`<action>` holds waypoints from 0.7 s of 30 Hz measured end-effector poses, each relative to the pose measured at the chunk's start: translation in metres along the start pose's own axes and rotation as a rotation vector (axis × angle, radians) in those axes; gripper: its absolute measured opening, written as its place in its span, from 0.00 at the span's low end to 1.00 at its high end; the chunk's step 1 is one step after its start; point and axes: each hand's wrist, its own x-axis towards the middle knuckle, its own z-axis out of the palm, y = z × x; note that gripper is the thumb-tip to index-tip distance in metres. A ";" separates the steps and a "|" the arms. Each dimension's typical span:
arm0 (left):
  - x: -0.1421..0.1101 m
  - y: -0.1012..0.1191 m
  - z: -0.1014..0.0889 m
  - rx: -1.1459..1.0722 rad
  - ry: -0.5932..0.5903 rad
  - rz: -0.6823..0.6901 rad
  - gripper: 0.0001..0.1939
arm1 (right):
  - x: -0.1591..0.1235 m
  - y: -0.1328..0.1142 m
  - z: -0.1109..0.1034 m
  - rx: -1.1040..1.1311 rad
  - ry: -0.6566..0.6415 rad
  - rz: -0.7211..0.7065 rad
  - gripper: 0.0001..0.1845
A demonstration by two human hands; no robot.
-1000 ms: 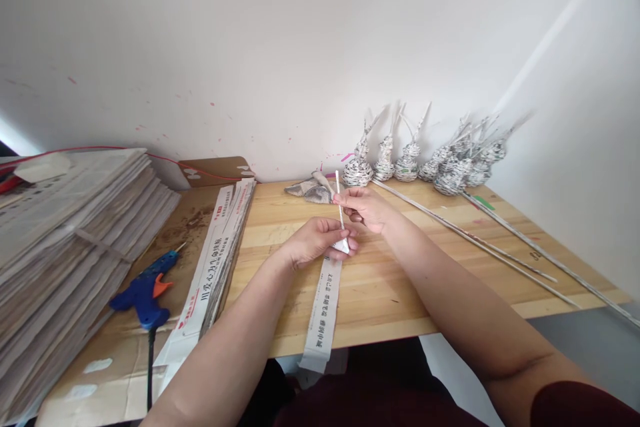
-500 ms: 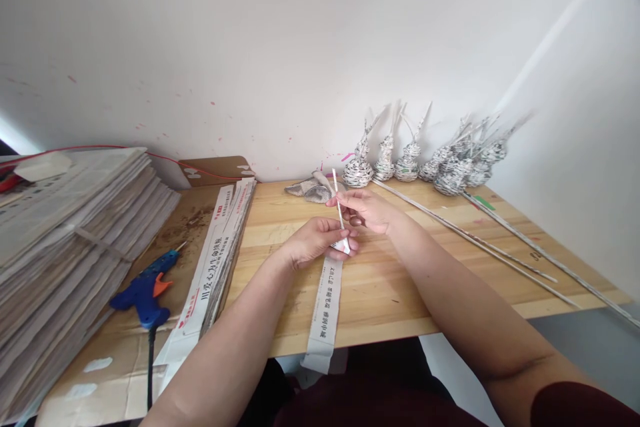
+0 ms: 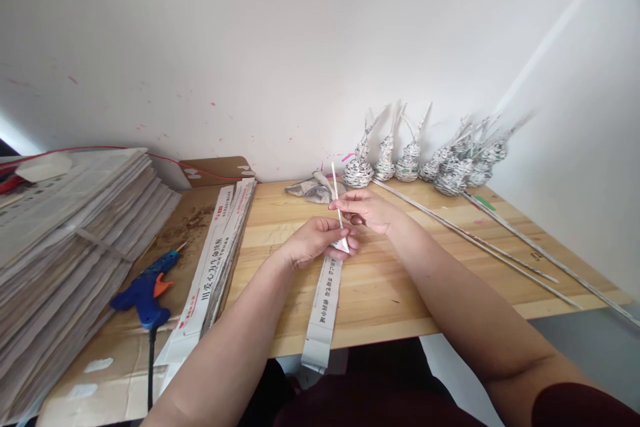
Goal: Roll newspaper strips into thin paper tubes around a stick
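Between my hands stands a thin white rolled paper stick [image 3: 335, 180], tilted slightly to the left at its top. The fingers of my right hand [image 3: 367, 208] pinch it partway up. Lower down, my left hand [image 3: 320, 240] is closed around its base, where a printed newspaper strip [image 3: 323, 310] runs into the roll. The strip trails toward me across the wooden table and droops over its front edge. My left fingers partly hide the spot where strip and stick join.
Left are a tall newspaper stack [image 3: 100, 233], a blue glue gun [image 3: 145, 293] and cut paper strips [image 3: 210, 253]. A grey cloth [image 3: 310, 188] lies behind my hands. Several woven paper gourd shapes [image 3: 358, 170] line the wall; long paper sticks [image 3: 435, 213] lie on the right.
The paper stick's tip reaches slightly higher, and the newspaper strip has been drawn a little further up toward my left hand. Both hands stay nearly in place.
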 end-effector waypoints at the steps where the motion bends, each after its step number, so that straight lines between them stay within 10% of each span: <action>1: 0.000 0.000 0.000 0.000 -0.007 -0.001 0.22 | 0.001 0.000 0.001 0.012 0.052 -0.009 0.17; 4: 0.001 -0.002 0.000 -0.002 -0.026 -0.002 0.22 | 0.002 0.000 0.002 0.057 0.150 -0.019 0.17; 10: 0.001 -0.002 0.000 -0.011 -0.011 -0.005 0.21 | 0.000 -0.001 0.000 -0.008 -0.056 0.017 0.20; 15: 0.000 -0.002 0.001 -0.009 -0.047 -0.015 0.21 | 0.002 0.001 0.004 0.060 0.140 0.005 0.18; 21: 0.000 -0.002 0.000 -0.018 -0.029 -0.027 0.20 | 0.000 0.001 -0.001 0.022 -0.079 0.032 0.20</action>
